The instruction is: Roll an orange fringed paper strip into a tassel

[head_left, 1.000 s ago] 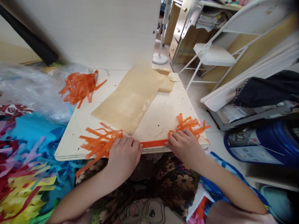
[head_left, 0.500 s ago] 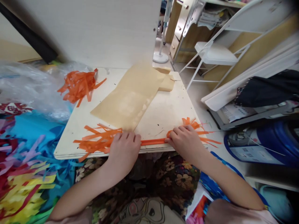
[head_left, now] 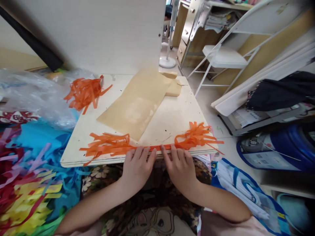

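The pale wooden tabletop (head_left: 172,121) fills the middle of the view, with a white panel standing upright behind it. Left of it, a heap of coloured paper fringe (head_left: 24,177) in blue, yellow and red spills across the floor, and crumpled clear plastic (head_left: 29,98) lies above that. On the tabletop, a long tan sheet (head_left: 137,105) runs diagonally from the far side toward the near edge. A loose pile of orange strips (head_left: 83,91) sits at the far left corner, well apart from the hands.

Now the near edge: an orange fringed strip (head_left: 157,147) lies flat along it, long axis running left to right, frayed ends fanning out at each end. Both hands are side by side at its narrow middle. The left hand (head_left: 137,167) has its fingers (head_left: 144,152) laid flat and close together on the band; the right hand (head_left: 180,167) mirrors it, fingers (head_left: 173,151) pressing down, nothing pinched or gripped. The strip lies just beyond the fingertips, away from the body, and both hands are equally near it. The 2 fringed ends stretch well out past either hand.
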Demonstrator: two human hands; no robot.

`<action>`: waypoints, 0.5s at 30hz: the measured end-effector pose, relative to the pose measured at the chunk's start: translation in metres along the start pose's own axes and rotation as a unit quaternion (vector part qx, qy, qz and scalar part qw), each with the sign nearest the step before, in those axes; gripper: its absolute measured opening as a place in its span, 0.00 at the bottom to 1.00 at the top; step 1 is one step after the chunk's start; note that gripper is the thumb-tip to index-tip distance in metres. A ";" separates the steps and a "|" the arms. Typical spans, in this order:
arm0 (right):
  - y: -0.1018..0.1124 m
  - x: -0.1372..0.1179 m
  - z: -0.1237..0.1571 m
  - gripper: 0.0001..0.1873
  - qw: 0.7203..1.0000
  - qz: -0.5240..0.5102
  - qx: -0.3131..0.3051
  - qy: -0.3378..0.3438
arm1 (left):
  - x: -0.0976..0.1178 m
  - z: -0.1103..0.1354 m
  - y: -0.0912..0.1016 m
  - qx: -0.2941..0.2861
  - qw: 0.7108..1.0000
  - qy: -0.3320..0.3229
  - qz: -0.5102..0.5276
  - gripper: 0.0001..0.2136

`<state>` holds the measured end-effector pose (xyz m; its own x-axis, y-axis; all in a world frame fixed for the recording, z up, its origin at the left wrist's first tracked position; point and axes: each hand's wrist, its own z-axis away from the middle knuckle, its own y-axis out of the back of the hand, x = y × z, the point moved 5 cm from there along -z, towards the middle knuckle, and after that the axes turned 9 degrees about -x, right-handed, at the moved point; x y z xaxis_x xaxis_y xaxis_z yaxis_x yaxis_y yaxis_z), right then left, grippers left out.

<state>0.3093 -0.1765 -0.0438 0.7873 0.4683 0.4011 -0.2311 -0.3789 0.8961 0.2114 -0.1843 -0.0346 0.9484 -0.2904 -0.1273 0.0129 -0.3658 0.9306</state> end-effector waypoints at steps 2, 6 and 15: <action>-0.001 0.011 0.003 0.18 1.000 -0.007 0.000 -0.014 | -0.004 -0.001 0.002 0.006 1.000 0.002 0.015 0.06; -0.003 0.023 0.006 0.15 1.000 -0.005 0.007 -0.029 | -0.007 -0.001 0.005 0.021 0.999 0.015 0.022 0.06; 0.005 0.003 -0.005 0.09 0.976 -0.160 0.122 0.078 | 0.002 -0.001 0.002 0.004 0.993 -0.113 0.037 0.08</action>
<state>0.3078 -0.1726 -0.0374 0.6962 0.7022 0.1488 0.1705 -0.3632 0.9160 0.2139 -0.1847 -0.0329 0.8517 -0.5069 -0.1329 -0.0576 -0.3426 0.9377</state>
